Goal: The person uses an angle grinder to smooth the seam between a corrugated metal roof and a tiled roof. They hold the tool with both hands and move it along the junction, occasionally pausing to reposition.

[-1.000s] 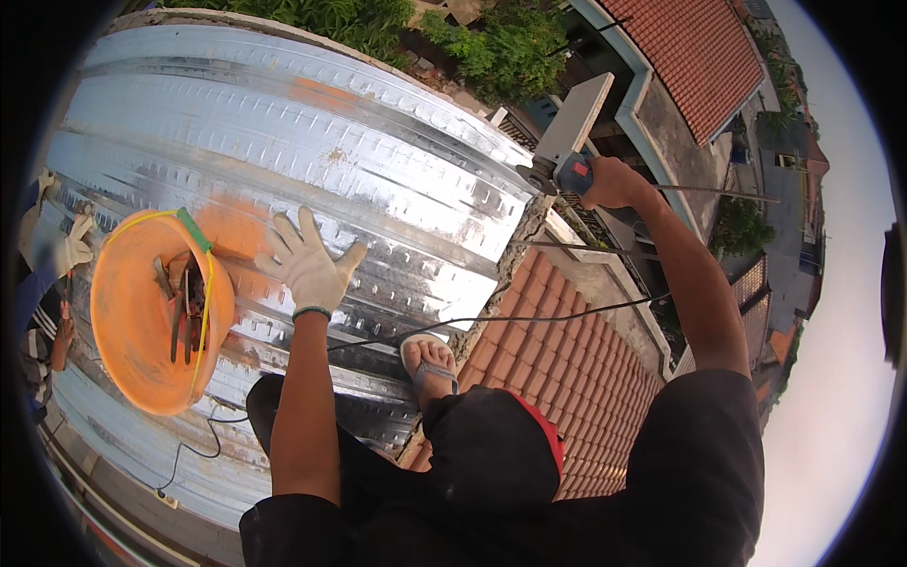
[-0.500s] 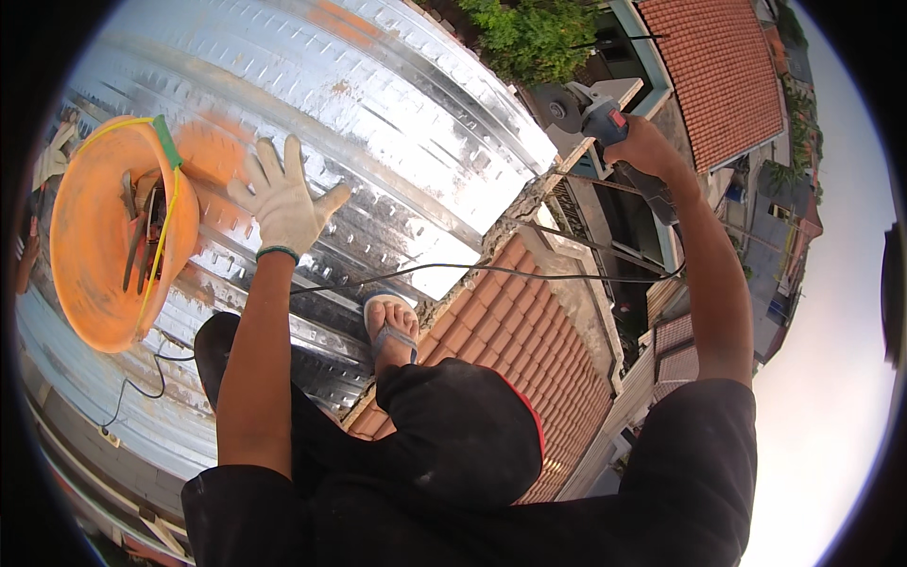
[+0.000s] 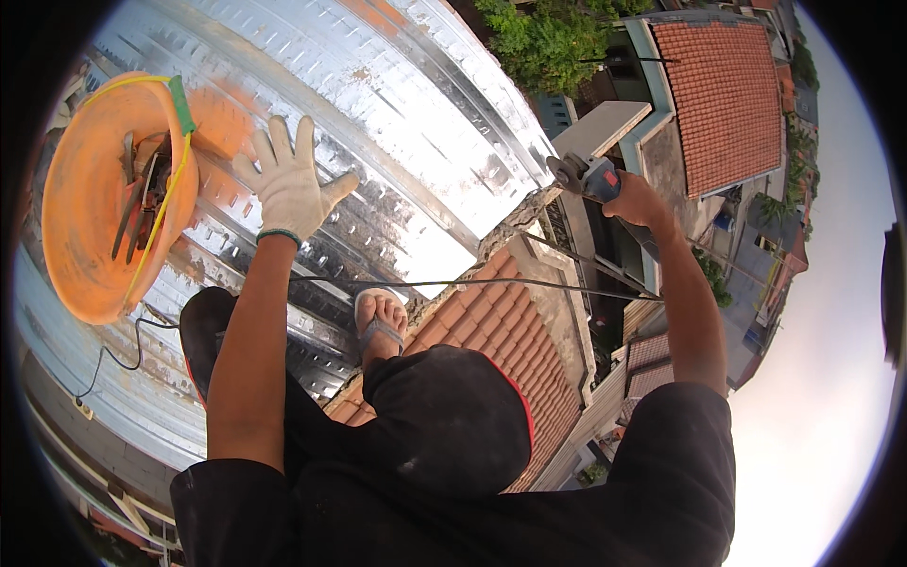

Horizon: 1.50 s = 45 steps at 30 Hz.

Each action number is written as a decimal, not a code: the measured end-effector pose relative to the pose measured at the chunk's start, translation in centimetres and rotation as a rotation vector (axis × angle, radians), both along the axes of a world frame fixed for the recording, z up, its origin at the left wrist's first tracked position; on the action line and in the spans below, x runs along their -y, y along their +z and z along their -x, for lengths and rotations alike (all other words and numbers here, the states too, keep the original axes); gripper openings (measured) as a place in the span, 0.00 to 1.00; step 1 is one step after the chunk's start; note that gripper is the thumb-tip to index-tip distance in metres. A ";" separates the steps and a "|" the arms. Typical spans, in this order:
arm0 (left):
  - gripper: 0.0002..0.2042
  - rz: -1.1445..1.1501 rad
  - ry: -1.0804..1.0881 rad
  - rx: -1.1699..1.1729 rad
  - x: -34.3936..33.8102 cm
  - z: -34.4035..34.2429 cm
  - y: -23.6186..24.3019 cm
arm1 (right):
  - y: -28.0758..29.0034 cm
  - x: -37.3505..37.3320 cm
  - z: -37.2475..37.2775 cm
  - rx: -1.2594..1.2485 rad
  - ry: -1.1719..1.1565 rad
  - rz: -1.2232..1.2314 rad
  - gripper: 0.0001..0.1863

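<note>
My left hand [image 3: 295, 194], in a pale work glove with a green cuff, rests with fingers spread on the shiny ribbed metal sheet [image 3: 430, 151]. Out to the right, my bare right hand [image 3: 642, 201] is wrapped round an angle grinder [image 3: 597, 180]. Its disc and guard are at the sheet's right edge, close to a rough masonry rim; whether the disc touches the metal cannot be made out. A black cord [image 3: 491, 281] runs from the grinder's side across the sheet toward my legs.
At left, an orange tub [image 3: 71, 203] with a yellow strap holds several hand tools [image 3: 142, 194]. My sandalled foot [image 3: 380, 317] stands near the sheet's edge. Beyond that edge are a tiled roof [image 3: 472, 326], a drop with metal bars, and neighbouring houses. A tree [image 3: 543, 42] grows at the top.
My right hand has brought the angle grinder inward and down to the sheet's edge. The cord hangs straighter. My left hand stays spread on the metal, while the view has shifted slightly.
</note>
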<state>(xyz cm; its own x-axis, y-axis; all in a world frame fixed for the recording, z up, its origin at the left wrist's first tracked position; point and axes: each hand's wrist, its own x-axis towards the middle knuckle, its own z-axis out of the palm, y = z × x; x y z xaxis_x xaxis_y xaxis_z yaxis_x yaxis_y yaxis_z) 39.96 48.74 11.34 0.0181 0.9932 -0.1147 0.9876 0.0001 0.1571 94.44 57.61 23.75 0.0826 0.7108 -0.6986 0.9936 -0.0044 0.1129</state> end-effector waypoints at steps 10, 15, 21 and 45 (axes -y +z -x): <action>0.54 0.017 0.003 -0.009 -0.2 -0.3 0.2 | -1.2 -0.6 -0.3 -0.047 -0.017 -0.014 0.38; 0.54 0.022 0.004 0.001 -0.1 -0.1 0.2 | -2.0 -0.8 -0.5 -0.093 -0.005 -0.042 0.38; 0.55 0.085 0.015 0.014 -0.1 -0.1 0.1 | -2.0 -1.1 0.4 -0.141 -0.025 -0.055 0.39; 0.54 -0.042 -0.013 0.020 0.3 0.0 -0.9 | -3.5 -1.4 -0.8 -0.188 -0.042 -0.054 0.38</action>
<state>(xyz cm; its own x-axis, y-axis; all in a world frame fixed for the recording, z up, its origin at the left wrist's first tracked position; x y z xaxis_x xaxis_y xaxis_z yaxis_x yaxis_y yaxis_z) 39.97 48.39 10.49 0.0326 0.9968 -0.0728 0.9842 -0.0193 0.1760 95.22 59.06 20.29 -0.0156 0.7464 -0.6654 0.9959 -0.0475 -0.0766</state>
